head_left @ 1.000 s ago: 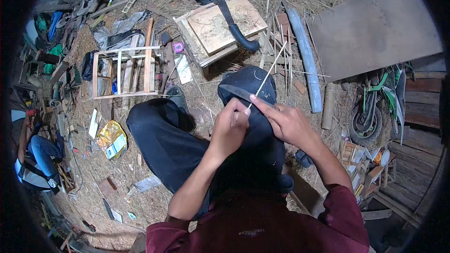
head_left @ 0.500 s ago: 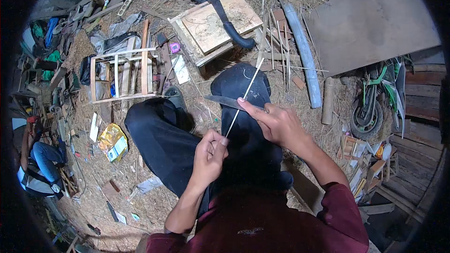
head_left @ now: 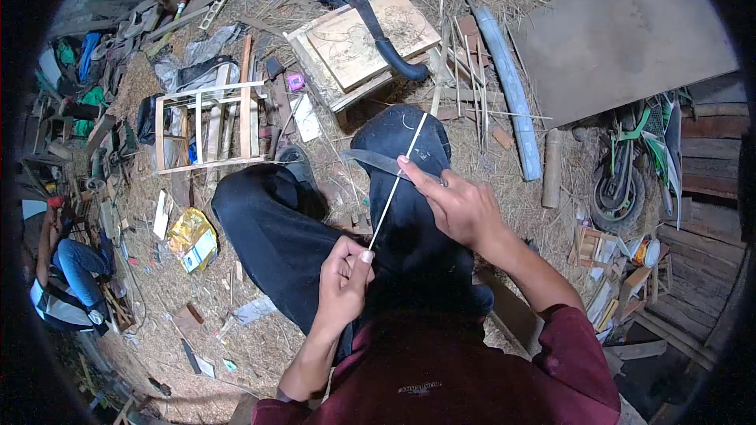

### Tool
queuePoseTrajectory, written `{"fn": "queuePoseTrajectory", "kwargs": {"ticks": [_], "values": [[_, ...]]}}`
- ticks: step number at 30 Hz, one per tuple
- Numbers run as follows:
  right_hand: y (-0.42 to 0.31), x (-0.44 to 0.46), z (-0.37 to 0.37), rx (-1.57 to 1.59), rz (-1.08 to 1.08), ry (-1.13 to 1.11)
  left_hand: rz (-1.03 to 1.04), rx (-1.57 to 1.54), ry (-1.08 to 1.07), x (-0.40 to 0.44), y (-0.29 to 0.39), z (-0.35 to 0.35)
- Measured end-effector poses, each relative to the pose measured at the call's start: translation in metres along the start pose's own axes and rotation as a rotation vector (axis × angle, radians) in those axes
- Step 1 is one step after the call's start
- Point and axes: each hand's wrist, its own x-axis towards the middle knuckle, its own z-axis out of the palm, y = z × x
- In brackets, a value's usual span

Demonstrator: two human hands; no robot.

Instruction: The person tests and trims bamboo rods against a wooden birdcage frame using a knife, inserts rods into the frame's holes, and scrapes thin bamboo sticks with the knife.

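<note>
A thin pale stick runs slantwise over my dark trouser leg, its far end above the knee. My left hand pinches the near end between thumb and fingers. My right hand is wrapped round a knife, its handle mostly hidden in the palm. The knife's blade points left and crosses the stick, with my index finger stretched along it to the crossing point. Beyond the knee, a machete with a curved black handle lies on a low wooden bench.
A slatted wooden frame stands left on the straw-strewn floor. Near it lie a pink tape measure and a yellow packet. At right are a grey pole, a large board and a small wheel. Another person sits far left.
My left hand has drawn the stick back toward my body and slightly left. The blade stays across the stick, now nearer its far end. My right hand has barely shifted.
</note>
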Motion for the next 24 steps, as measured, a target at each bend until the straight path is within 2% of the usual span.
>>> {"fn": "queuePoseTrajectory", "kwargs": {"ticks": [6, 9, 12, 16, 17, 18, 21, 23, 24], "values": [[-0.002, -0.004, 0.0, -0.055, -0.004, 0.05, -0.03, 0.018, 0.015, -0.017, 0.001, -0.004], [-0.007, -0.007, -0.008, -0.103, 0.025, -0.027, 0.013, 0.035, 0.007, -0.022, -0.002, -0.004], [0.016, -0.002, 0.013, 0.09, 0.138, 0.201, 0.022, 0.151, -0.019, -0.044, -0.004, -0.011], [0.031, 0.004, 0.005, 0.268, 0.083, 0.226, -0.096, 0.021, -0.054, -0.065, -0.008, -0.022], [0.034, 0.004, 0.003, 0.303, 0.074, 0.229, -0.095, -0.016, -0.071, -0.059, -0.008, -0.019], [0.044, 0.004, 0.014, 0.309, 0.027, 0.33, -0.09, -0.053, -0.094, -0.05, -0.006, -0.015], [0.034, -0.004, -0.007, 0.609, 0.332, 0.242, 0.008, -0.158, -0.122, -0.01, 0.0, 0.005], [0.034, -0.006, -0.018, 0.638, 0.34, 0.257, -0.076, -0.199, -0.146, 0.018, 0.009, 0.018], [0.036, -0.007, -0.018, 0.566, 0.234, 0.296, -0.12, -0.216, -0.16, 0.03, 0.013, 0.024]]}}
